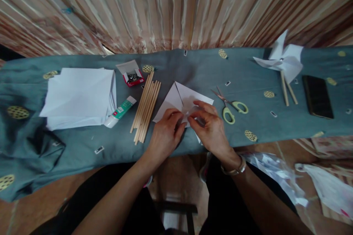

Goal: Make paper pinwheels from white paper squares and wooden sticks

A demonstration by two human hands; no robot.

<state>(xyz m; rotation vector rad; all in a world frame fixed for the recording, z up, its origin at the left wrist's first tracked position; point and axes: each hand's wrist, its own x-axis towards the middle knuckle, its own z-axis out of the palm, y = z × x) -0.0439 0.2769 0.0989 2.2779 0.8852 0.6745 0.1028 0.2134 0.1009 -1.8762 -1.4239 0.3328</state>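
At frame centre, my left hand [165, 130] and right hand [211, 126] pinch the paper sheet [167, 105], fingertips narrowed; slits cut, no fastening visible (one pinwheel [292, 58] complete, upper right).

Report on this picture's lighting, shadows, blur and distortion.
Head view: dim, muted light overall; same view: soft shadow on the tablecloth beyond the middle paper sheet; same view: general softness, printed labels too blurred to read; same view: wide-angle distortion, curtain folds fanning outward.

Place: likely home | pleated curtain [176, 11] | pineapple-print cloth [242, 77] | tiled floor [33, 205]
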